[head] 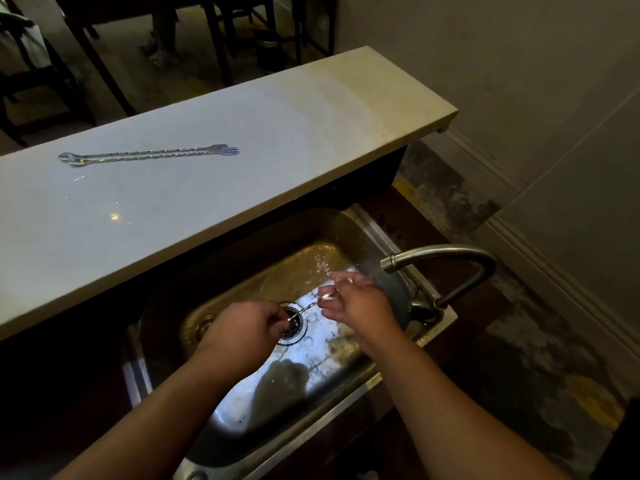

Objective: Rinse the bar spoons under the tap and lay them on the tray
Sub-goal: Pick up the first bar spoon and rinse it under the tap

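Observation:
A thin twisted bar spoon spans between both hands over the steel sink. My left hand grips its lower end above the drain. My right hand pinches the upper end under the tap, where water runs and splashes. Two more bar spoons with fork ends lie side by side on the white raised counter. No tray is in view.
The drain strainer sits at the sink's middle. The tap arches in from the right rim. Dark chairs and table legs stand beyond the counter. A pale wall and stained floor lie to the right.

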Tool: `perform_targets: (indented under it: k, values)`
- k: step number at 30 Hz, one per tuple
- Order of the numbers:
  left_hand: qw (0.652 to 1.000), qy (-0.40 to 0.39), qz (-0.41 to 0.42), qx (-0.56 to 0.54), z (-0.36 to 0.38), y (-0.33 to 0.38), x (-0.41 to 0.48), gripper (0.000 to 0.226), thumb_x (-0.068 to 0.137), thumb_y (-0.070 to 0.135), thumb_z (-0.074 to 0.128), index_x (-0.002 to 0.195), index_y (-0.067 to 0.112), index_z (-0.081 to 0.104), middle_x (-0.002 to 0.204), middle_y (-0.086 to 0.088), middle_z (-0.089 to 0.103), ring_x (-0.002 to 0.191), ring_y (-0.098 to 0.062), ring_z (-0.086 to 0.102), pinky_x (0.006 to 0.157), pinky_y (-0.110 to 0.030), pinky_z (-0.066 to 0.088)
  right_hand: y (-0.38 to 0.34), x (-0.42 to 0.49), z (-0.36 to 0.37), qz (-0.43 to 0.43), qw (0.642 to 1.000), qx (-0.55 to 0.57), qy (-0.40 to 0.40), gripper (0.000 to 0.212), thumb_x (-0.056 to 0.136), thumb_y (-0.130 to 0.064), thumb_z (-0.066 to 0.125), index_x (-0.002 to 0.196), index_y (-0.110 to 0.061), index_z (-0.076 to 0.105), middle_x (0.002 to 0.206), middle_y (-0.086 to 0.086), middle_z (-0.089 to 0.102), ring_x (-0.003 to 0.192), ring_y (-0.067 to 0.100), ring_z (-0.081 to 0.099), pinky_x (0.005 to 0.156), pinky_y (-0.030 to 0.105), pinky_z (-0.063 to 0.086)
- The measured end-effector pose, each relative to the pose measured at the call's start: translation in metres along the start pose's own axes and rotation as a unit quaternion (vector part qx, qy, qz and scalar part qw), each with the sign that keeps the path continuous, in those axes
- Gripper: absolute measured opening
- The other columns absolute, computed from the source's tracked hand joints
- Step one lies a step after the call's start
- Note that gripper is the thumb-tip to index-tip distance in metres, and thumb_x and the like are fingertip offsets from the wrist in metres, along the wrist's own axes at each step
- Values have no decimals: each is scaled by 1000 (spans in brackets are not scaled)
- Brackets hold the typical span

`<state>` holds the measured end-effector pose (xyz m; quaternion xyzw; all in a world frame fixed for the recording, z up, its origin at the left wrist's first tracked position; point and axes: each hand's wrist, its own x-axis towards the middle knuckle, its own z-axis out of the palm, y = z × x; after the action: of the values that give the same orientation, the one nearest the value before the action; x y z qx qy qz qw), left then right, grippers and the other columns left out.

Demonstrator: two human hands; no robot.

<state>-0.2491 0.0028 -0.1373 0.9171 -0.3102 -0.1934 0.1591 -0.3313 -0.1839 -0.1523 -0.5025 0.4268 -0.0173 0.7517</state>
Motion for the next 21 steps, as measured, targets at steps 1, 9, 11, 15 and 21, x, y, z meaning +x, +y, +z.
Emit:
perform_targets:
  k: [1,9,11,15,21]
  values:
    - [1000,4,-23,-16,1,-2,1,8,89,42,69,89,36,74,81,15,70,70,-2,56,56,-19,33,-2,0,1,-21,996,-85,31,22,105,-18,54,125,-20,63,110,7,75,87,23,75,73,36,65]
    - [949,27,-213,-232,20,-30,-1,19,82,34,79,65,30,72,56,12,66,53,-7,56,55,-23,40,-40,-10,45,-445,785,-420,95,48,99,-22,58,146,-19,49,151,8,53,141,24,46,112,44,47]
    - [929,39,-246,-275,28,-40,-4,18,83,29,78,66,26,72,58,7,68,55,-12,60,59,-27,50,-55,-14,65,-492,750,-438,59,53,101,-26,51,152,-18,43,160,7,44,154,24,29,123,43,30]
    - [886,71,-323,-326,50,-63,-15,19,85,23,72,66,20,73,69,-1,75,72,-25,72,70,-38,59,-78,-6,100,-491,692,-529,-9,57,104,-40,37,158,-22,35,168,4,34,159,21,13,129,45,13]
    - [857,41,-411,-308,98,-102,-20,25,91,26,62,101,9,77,109,-8,77,105,-25,70,86,-29,55,-76,7,107,-457,668,-587,-12,57,106,-46,32,154,-17,46,166,11,37,157,28,22,128,49,15]
